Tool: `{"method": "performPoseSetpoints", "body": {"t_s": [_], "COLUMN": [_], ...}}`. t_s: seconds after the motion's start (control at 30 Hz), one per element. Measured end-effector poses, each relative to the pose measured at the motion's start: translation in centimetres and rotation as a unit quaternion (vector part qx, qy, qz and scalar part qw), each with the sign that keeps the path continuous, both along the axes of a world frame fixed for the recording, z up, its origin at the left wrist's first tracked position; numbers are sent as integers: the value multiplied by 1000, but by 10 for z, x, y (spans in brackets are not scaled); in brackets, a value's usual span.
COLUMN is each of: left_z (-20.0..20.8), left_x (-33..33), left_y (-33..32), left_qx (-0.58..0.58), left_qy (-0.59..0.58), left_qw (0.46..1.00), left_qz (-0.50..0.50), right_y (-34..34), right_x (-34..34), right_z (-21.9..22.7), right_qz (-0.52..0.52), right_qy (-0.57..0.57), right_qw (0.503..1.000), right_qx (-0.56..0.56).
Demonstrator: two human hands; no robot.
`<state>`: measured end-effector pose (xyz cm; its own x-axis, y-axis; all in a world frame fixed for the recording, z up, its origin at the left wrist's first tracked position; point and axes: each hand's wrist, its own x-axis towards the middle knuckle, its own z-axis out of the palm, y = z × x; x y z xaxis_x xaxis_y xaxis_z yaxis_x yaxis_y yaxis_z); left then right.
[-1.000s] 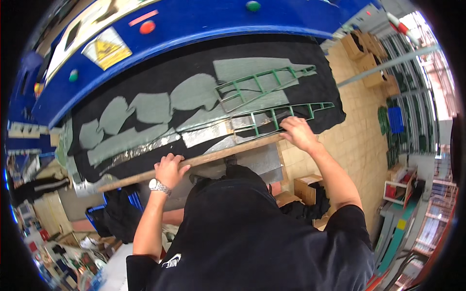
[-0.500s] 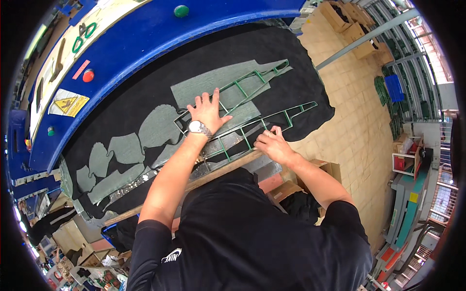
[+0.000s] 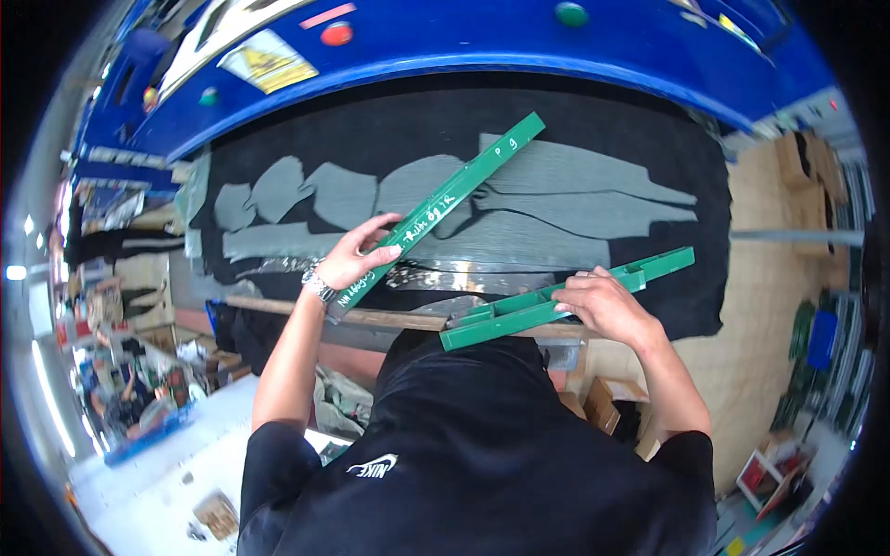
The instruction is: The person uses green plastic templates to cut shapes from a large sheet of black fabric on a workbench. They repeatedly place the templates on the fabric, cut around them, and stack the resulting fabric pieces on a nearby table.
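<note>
A massive blue-painted metal machine (image 3: pixel 482 44) with a curved front edge spans the top of the scene, above a broad black sheet (image 3: pixel 408 111) of flexible material, which is spread out flat. Along the near side of the sheet, a person in a black short-sleeved top (image 3: pixel 501 445) stands with both forearms reaching over it. Flat grey-green shapes (image 3: pixel 593 167), some rounded and some long and tapering, show across the sheet. A narrow wooden strip (image 3: pixel 371 318) runs along the near edge. Two long, narrow green frames are in hand: the left green frame (image 3: pixel 454 196) slants across the grey-green shapes, its lower end by the strip, while the right green frame (image 3: pixel 519 318), with crosspieces inside, tilts over the near edge in front of the person's body. Whether either frame touches the sheet cannot be told. The left hand (image 3: pixel 350 261) clamps its frame near the lower end, thumb on the near face; the right hand (image 3: pixel 607 306) has its fingers closed over the other around mid-length. A silver-coloured metal wristwatch (image 3: pixel 317 281) circles the left wrist, and a round red button (image 3: pixel 336 33) stands out on the machine.
</note>
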<state>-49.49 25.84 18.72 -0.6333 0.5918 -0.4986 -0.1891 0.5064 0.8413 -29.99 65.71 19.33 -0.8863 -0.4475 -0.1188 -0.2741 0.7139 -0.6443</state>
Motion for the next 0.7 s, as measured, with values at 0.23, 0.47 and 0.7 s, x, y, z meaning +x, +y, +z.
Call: {"method": "performPoseSetpoints", "body": {"t_s": [0.23,0.47,0.7], "left_z": [-23,-32,-28], "left_x": [28,35,45], "left_y": [-32,-20,-19], "left_qx": [-20,33,3], "left_qy": [-33,-58,15], "left_qw": [991,982,992], "left_qz": [130,174,121], "right_y": [-69,-113,-127], "right_x": [-98,-150,-150], "right_z": [4,-2,-15], "right_qz": [206,275,248], "right_qy": [42,61,117], "right_qw": [978,959,961], "right_qx": [0,16,16]}}
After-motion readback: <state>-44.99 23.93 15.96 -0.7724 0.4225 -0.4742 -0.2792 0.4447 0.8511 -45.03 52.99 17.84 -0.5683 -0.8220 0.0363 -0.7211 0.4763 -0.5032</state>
